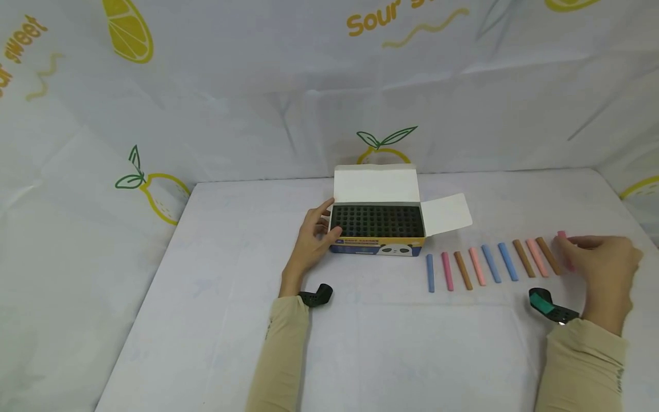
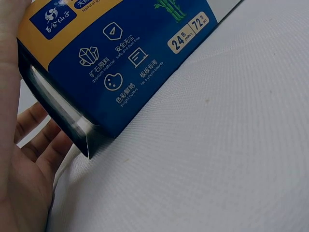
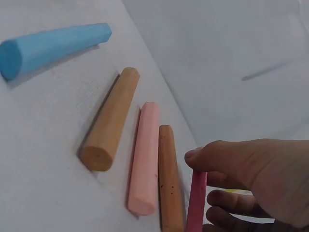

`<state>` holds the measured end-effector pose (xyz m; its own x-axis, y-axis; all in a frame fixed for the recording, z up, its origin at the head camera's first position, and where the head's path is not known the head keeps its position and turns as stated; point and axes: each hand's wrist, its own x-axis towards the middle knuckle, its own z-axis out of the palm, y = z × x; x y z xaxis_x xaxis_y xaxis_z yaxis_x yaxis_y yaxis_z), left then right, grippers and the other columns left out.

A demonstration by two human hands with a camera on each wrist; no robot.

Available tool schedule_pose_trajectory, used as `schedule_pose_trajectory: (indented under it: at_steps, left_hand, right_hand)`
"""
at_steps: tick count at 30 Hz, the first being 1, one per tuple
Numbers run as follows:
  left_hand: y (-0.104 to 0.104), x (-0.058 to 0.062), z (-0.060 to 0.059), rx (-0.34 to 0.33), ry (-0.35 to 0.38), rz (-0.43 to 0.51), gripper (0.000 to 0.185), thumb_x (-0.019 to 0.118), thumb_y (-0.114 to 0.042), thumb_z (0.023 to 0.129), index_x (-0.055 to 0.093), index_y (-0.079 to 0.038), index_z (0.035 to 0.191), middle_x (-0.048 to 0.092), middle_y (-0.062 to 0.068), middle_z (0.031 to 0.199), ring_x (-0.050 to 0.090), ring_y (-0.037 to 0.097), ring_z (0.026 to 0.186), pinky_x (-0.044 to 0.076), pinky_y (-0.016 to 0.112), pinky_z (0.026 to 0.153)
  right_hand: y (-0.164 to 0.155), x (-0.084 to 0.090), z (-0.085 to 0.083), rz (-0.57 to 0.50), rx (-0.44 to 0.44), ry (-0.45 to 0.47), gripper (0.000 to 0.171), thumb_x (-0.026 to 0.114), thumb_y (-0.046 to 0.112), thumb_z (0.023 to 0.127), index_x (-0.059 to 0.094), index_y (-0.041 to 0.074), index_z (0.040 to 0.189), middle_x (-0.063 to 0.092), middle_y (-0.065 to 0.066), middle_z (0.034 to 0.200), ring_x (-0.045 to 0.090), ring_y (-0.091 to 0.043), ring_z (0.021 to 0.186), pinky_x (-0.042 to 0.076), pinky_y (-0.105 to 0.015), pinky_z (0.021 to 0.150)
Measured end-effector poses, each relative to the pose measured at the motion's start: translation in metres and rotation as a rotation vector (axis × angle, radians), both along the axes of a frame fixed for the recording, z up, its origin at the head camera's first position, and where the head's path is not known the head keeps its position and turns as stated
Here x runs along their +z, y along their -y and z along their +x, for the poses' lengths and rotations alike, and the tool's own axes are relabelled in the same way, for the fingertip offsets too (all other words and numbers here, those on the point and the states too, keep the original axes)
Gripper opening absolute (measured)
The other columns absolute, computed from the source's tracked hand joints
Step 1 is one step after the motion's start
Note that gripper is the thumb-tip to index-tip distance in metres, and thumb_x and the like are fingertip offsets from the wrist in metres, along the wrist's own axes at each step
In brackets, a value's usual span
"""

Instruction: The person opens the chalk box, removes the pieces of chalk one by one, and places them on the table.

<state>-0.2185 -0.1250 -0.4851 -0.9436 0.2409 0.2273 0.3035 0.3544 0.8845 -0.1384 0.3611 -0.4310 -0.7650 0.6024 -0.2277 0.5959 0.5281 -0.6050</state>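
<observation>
My left hand rests against the left end of the chalk box, fingers fairly straight and thumb at its front corner, pressing more than gripping; I judge that it steadies the box so it cannot slide. In the left wrist view the blue and yellow side of the box sits just beside my palm. The box stands open on the white table, its lid folded back and upright and a side flap turned out to the right, so the dark tray of holes faces up.

To the right of the box, in front of that flap, chalk sticks lie side by side in a row, apart from one another: blue, pink, brown and light pink repeating. At the far end of the row from the box, my right hand pinches a pink chalk stick between thumb and fingertips, its lower end near the table just beside the last brown stick. Held by its upper part, it lines up with its neighbours.
</observation>
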Motion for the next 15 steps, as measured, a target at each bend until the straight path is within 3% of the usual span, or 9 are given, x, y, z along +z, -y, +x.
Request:
schedule_pose_trajectory:
  at_steps: [3, 7, 15]
  left_hand:
    - [-0.0004, -0.0002, -0.0001, 0.003, 0.003, -0.003, 0.105, 0.046, -0.093, 0.079, 0.041, -0.024, 0.158, 0.049, 0.018, 0.133, 0.052, 0.024, 0.101, 0.048, 0.037, 0.091]
    - [-0.0008, 0.0003, 0.0004, 0.005, 0.004, -0.006, 0.106, 0.046, -0.093, 0.078, 0.041, -0.024, 0.158, 0.049, 0.018, 0.133, 0.051, 0.023, 0.101, 0.049, 0.039, 0.091]
    - [-0.0006, 0.0006, 0.0013, 0.007, -0.004, -0.007, 0.106, 0.046, -0.093, 0.079, 0.041, -0.023, 0.158, 0.05, 0.019, 0.133, 0.052, 0.024, 0.102, 0.049, 0.041, 0.093]
  right_hand:
    - [-0.003, -0.0021, 0.0015, -0.028, 0.006, 0.016, 0.07, 0.06, 0.051, 0.096, 0.061, -0.011, 0.13, 0.036, -0.04, 0.136, 0.019, -0.048, 0.143, 0.035, -0.065, 0.076]
    - [-0.0042, -0.0044, 0.0028, -0.031, 0.024, 0.014, 0.066, 0.06, 0.049, 0.096, 0.065, -0.011, 0.123, 0.03, -0.041, 0.148, 0.02, -0.051, 0.141, 0.035, -0.062, 0.072]
    - [-0.0037, -0.0044, 0.0021, -0.015, 0.02, 0.021, 0.064, 0.06, 0.048, 0.097, 0.065, -0.012, 0.122, 0.038, -0.041, 0.137, 0.03, -0.05, 0.127, 0.036, -0.059, 0.071]
